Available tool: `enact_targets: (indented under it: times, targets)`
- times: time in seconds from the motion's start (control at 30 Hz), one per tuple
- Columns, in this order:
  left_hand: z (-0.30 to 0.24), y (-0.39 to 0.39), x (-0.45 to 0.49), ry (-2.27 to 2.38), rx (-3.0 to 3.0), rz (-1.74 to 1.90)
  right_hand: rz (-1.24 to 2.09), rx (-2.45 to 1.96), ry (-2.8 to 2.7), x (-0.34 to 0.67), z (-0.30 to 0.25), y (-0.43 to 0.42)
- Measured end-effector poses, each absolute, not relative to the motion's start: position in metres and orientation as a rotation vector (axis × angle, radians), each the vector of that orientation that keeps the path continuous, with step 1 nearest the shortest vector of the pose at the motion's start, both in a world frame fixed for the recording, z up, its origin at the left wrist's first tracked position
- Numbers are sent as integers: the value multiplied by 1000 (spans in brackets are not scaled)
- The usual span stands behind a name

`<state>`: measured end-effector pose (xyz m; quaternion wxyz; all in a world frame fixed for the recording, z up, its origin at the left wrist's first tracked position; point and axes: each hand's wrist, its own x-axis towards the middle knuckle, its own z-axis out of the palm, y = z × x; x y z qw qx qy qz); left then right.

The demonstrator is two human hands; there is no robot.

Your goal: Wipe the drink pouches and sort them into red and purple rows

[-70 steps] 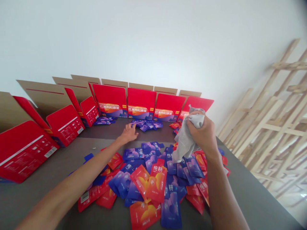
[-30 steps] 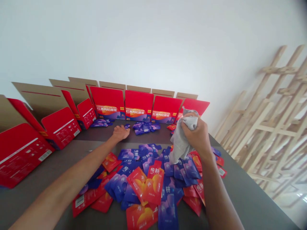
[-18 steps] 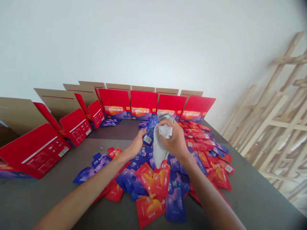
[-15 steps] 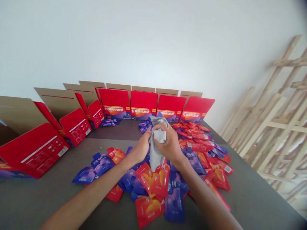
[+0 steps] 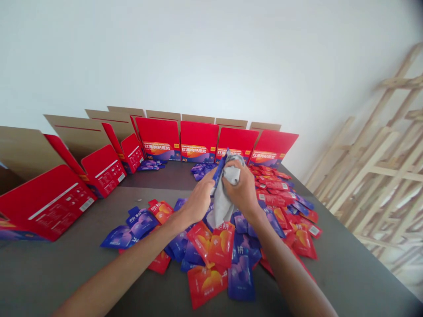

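My left hand (image 5: 201, 197) is closed on a blue pouch (image 5: 219, 171) held up on edge above the table. Bunched in the fingers of my right hand (image 5: 243, 187) is a grey cloth (image 5: 222, 204), pressed against the pouch's right side; its lower end hangs down. Beneath both hands lies a loose heap of pouches, among them a red pouch (image 5: 207, 284) with orange fruit printed on it and a blue pouch (image 5: 241, 278) near the front. My fingers and the cloth hide part of the held pouch.
Open red cartons (image 5: 199, 138) line the back and left of the grey table (image 5: 82, 268). Small piles of blue pouches (image 5: 150, 165) lie before them. More red pouches (image 5: 276, 185) are piled on the right. A wooden rack (image 5: 380, 176) stands beyond the right edge.
Both hands have shifted slightly right with the cloth and pouch. The blue pouch has turned edge-on and shows more between my hands. The pouches on the table look the same.
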<state>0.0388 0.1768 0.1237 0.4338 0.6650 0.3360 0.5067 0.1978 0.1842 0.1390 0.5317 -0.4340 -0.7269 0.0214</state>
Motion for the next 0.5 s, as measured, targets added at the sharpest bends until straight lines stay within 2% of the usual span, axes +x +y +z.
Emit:
enact_targets:
  times: [0.07, 0.23, 0.37, 0.5]
  targets:
    - [124, 176, 41, 859, 1681, 1212, 16, -1076, -1657, 211, 136, 198]
    - [113, 191, 43, 912, 1230, 931, 48, -1092, -1495, 233, 134, 215]
    - [97, 208, 41, 886, 1142, 929, 78, -1035, -1486, 236, 140, 212]
    - [90, 214, 41, 849, 1090, 978, 174, -1006, -1753, 230, 141, 206]
